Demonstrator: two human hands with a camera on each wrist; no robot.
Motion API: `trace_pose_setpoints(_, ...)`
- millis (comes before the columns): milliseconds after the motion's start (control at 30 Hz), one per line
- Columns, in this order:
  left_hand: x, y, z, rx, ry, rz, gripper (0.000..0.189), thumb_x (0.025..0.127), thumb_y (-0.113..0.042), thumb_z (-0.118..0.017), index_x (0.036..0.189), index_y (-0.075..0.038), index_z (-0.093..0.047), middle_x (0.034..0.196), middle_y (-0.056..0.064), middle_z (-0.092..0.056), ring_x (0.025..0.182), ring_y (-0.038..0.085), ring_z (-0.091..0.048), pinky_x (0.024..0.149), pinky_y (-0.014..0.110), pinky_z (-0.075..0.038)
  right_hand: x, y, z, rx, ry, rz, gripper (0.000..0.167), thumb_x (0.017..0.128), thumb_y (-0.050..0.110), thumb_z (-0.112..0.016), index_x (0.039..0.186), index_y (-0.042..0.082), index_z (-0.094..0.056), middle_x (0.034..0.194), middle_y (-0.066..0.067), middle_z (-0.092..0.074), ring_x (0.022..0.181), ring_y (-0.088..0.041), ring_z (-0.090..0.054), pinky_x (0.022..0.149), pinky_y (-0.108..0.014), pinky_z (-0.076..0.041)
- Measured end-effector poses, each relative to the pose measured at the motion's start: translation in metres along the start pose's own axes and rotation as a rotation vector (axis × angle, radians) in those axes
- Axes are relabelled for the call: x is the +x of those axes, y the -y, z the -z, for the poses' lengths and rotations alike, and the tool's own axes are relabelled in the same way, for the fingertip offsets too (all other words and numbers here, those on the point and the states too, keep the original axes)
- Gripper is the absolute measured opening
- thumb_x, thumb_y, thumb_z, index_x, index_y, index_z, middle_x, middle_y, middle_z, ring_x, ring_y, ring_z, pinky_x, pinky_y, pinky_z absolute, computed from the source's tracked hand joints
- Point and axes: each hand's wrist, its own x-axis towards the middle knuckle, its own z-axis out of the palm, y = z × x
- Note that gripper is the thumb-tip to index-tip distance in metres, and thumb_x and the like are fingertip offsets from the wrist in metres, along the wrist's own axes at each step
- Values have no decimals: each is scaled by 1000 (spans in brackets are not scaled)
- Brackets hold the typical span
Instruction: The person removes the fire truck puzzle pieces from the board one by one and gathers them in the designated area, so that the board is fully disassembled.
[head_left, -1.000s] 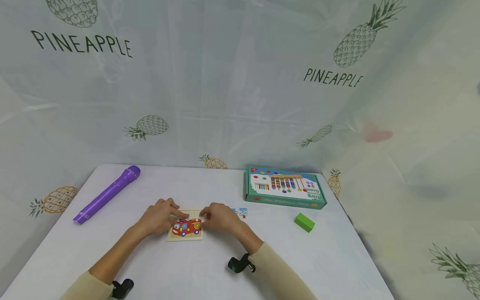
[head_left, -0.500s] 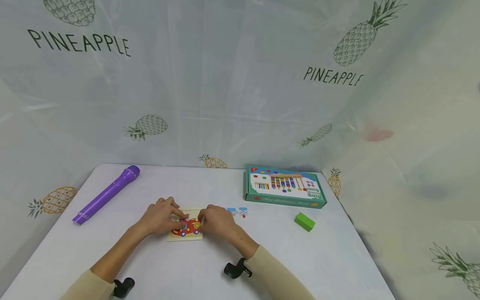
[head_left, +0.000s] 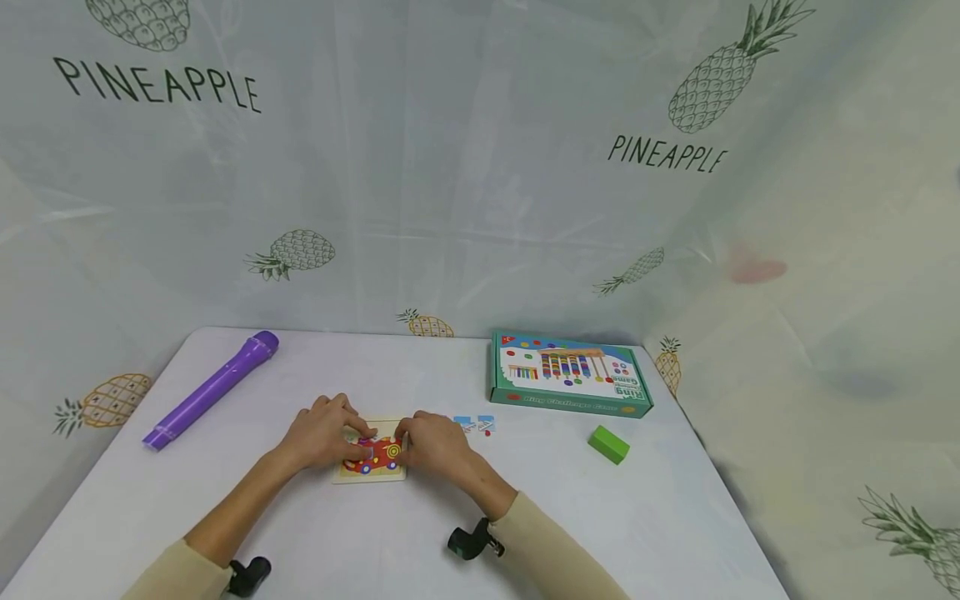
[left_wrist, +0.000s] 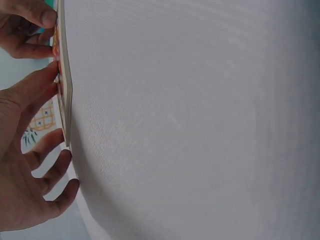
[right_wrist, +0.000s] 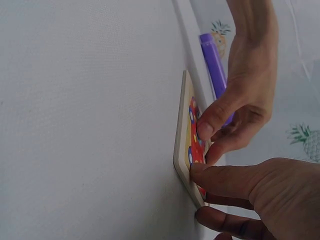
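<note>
Left hand point(head_left: 318, 435): fingers spread, thumb and forefinger touching the red-truck puzzle point(head_left: 381, 463).
Right hand point(head_left: 437, 442): thumb on the puzzle's right side; cannot tell if pinching.
Puzzle: on the table point(head_left: 360, 537), between both hands.
Blue pieces point(head_left: 485, 422): beyond the right hand.

Left thumb point(head_left: 358, 451) now across red truck point(head_left: 386, 454)

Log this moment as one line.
left hand: touches truck puzzle | right hand: grips puzzle's right side | blue pieces: loose on table | green block: right of pieces
</note>
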Motion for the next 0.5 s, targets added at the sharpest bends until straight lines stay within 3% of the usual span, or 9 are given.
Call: trace_pose_setpoints(500,0,-1,-3,-12,6,12,25,74,-45,-87,95,-33,-81,104,1,-62,103,32,-54,81,57,-45,-2,0,-2,13,-32,-8,36,81,41,-83,110,22,-72,86,9,-62,68,-5,-50,57,-21,-40)
